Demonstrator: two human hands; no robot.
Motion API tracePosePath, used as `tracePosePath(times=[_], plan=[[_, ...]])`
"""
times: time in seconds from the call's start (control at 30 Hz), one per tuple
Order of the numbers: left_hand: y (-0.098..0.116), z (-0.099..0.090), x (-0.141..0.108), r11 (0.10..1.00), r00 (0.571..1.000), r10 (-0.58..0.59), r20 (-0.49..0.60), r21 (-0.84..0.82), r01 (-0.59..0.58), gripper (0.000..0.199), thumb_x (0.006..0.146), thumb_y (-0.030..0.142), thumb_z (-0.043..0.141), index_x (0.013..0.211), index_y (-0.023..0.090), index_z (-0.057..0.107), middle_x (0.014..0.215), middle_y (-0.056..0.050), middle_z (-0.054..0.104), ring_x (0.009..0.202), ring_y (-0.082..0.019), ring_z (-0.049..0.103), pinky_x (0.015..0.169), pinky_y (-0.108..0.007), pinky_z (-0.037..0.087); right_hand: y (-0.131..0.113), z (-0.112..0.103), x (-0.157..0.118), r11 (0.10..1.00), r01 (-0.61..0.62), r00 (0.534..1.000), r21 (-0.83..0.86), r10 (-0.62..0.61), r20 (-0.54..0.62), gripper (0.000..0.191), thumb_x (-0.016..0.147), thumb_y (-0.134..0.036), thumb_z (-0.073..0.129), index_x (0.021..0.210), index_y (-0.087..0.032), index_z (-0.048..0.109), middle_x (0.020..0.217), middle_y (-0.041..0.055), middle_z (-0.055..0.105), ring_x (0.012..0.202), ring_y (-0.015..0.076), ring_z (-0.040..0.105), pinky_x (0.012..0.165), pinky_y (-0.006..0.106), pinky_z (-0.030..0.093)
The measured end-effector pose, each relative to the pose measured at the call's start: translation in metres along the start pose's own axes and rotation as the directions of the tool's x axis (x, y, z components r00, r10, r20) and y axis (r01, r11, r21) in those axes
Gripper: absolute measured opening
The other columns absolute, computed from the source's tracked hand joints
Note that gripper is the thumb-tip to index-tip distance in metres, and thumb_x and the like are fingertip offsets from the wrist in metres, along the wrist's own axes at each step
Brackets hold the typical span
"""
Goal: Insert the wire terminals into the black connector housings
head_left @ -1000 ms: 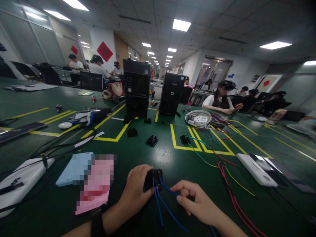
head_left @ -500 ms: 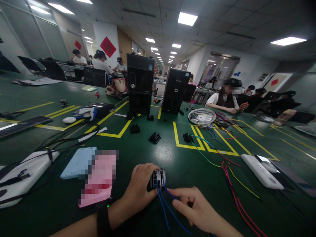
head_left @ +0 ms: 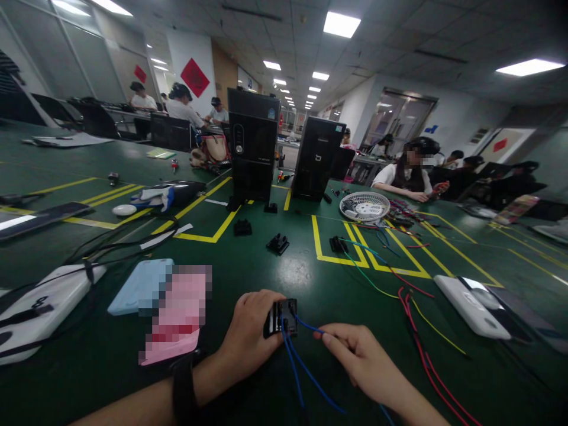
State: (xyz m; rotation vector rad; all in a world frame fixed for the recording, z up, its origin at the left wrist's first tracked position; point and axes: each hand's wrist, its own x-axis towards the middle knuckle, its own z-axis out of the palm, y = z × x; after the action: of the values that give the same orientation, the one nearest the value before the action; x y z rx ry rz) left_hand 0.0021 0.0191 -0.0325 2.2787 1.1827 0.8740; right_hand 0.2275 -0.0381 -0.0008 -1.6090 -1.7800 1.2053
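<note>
The left hand (head_left: 251,331) closes its fingers (head_left: 261,300) around a black connector block (head_left: 280,318), clamped on it at the near middle of the green worktop (head_left: 310,260). The block's longer side runs roughly left to right, tilted slightly, and its face is turned up toward the far side. Blue wires (head_left: 298,373) leave its near edge and trail toward the near right, while one blue wire (head_left: 308,325) runs right to the right hand (head_left: 359,358). That hand's fingertips (head_left: 326,337) are close together at the wire's end; whether they grip it, I cannot tell. To the left lie a pale blue case (head_left: 142,287) and a pixelated pink object (head_left: 177,313). To the right are red wires (head_left: 421,349) and a white power bank (head_left: 470,306). Farther off stand two black PC towers (head_left: 252,142).
</note>
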Motion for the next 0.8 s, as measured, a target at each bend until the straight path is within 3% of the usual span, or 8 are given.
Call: tracePosePath(times=[0.1,0.2,0.37,0.47,0.67,0.8], plan=[[-0.003,0.000,0.001,1.000,1.000,0.012,0.005,0.022,-0.012,0.038,0.074,0.022,0.067,0.110,0.026,0.054,0.107,-0.002,0.062,0.102,-0.025,0.056,0.094,-0.044,0.037,0.002,0.004,0.001,0.997,0.004,0.996,0.073,0.003,-0.094,0.044,0.091,-0.052,0.046,0.098,-0.014,0.068,0.048,-0.0065,0.041,0.037,0.0068,0.036,0.036,0.018,0.024],[-0.005,-0.001,0.001,0.999,0.999,0.018,0.031,0.040,-0.019,0.037,0.075,0.025,0.066,0.110,0.027,0.054,0.107,-0.002,0.062,0.102,-0.025,0.056,0.094,-0.045,0.037,0.000,0.008,-0.001,0.995,0.050,0.992,0.087,-0.039,-0.117,0.048,0.089,-0.052,0.048,0.107,-0.013,0.068,0.043,-0.0071,0.041,0.034,0.0069,0.036,0.037,0.018,0.025],[-0.002,-0.003,0.000,0.996,0.997,0.051,0.056,0.072,-0.055,0.041,0.074,0.021,0.064,0.114,0.027,0.054,0.113,-0.003,0.060,0.108,-0.026,0.054,0.098,-0.045,0.033,-0.006,0.012,-0.007,0.995,0.090,0.992,0.045,-0.094,0.085,0.043,0.090,-0.048,0.049,0.111,-0.014,0.067,0.042,-0.0077,0.043,0.035,0.0070,0.041,0.039,0.017,0.027],[-0.001,-0.003,-0.001,0.994,0.994,0.066,0.083,0.084,-0.073,0.044,0.075,0.020,0.062,0.118,0.027,0.053,0.118,-0.004,0.059,0.110,-0.027,0.052,0.100,-0.046,0.031,-0.006,0.012,-0.007,0.993,0.122,0.978,0.001,-0.120,0.171,0.036,0.092,-0.043,0.047,0.103,-0.016,0.069,0.043,-0.0087,0.041,0.037,0.0069,0.042,0.042,0.017,0.031],[-0.001,-0.004,-0.001,0.997,0.993,0.036,0.111,0.070,-0.044,0.041,0.078,0.019,0.060,0.118,0.026,0.052,0.118,-0.004,0.059,0.111,-0.027,0.052,0.100,-0.048,0.032,0.000,0.004,0.001,0.972,0.091,0.995,-0.214,-0.096,-0.013,0.031,0.090,-0.035,0.048,0.104,-0.019,0.071,0.047,-0.0063,0.044,0.040,0.0087,0.042,0.040,0.019,0.026],[-0.001,-0.004,-0.001,0.997,0.994,0.047,0.099,0.064,-0.053,0.040,0.079,0.020,0.060,0.118,0.026,0.052,0.118,-0.005,0.059,0.112,-0.027,0.052,0.101,-0.048,0.032,0.002,-0.001,0.001,0.988,0.037,0.996,-0.147,-0.047,-0.069,0.035,0.091,-0.040,0.046,0.100,-0.017,0.072,0.051,-0.0041,0.047,0.039,0.0093,0.042,0.038,0.020,0.027]])
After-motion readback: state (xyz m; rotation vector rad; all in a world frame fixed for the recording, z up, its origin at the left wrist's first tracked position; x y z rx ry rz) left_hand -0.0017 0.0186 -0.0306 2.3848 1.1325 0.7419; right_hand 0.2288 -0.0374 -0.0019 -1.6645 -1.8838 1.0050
